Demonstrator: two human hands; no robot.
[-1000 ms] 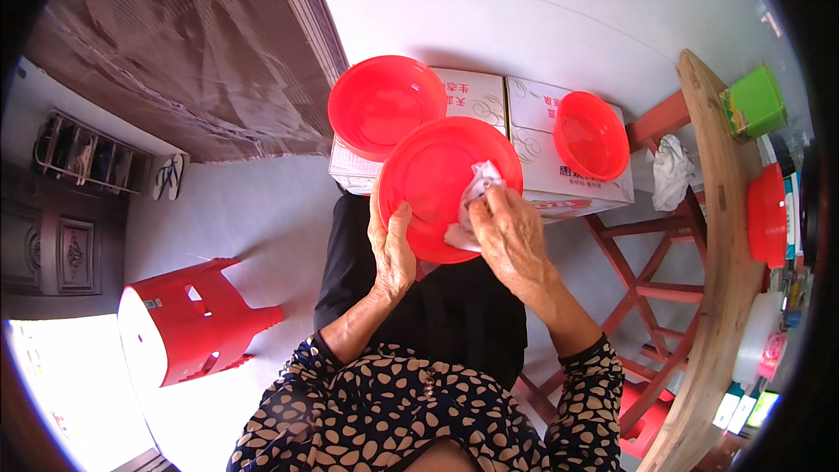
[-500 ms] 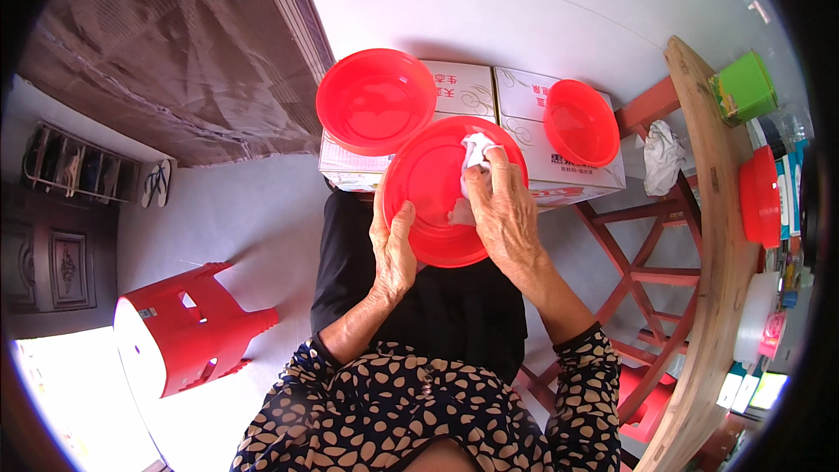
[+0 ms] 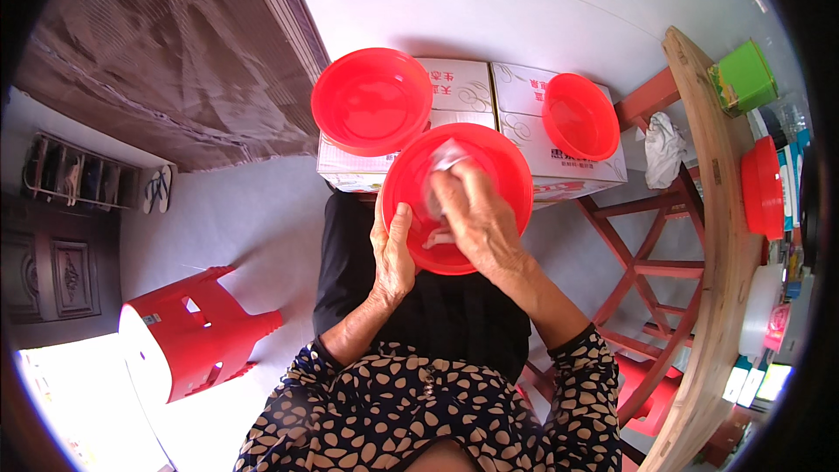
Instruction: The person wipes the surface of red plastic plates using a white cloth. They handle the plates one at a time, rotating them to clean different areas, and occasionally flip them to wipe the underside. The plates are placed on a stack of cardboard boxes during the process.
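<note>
A round red plastic basin (image 3: 502, 153) is tilted toward me above my lap. My left hand (image 3: 393, 253) grips its lower left rim, thumb inside and the other fingers hidden behind it. Inside the basin, my right hand (image 3: 476, 214) holds a crumpled white cloth (image 3: 447, 157) against the surface; the cloth and fingertips are smeared by motion. Behind it to the left, a second red basin (image 3: 371, 100) stands on a white carton (image 3: 459, 87). A smaller red basin (image 3: 579, 118) stands on the neighbouring carton (image 3: 524, 127).
At the right is a wooden table (image 3: 721, 236) with red legs, crowded with items, including red bowls (image 3: 762, 188) and a green box (image 3: 745, 77). White cloth (image 3: 664, 150) hangs beside its frame. A red stool (image 3: 197, 328) lies tipped on the floor at left, and slippers (image 3: 157, 189) are farther back.
My right hand has moved the cloth left, from the basin's right side toward its middle. My left hand keeps its hold on the rim.
</note>
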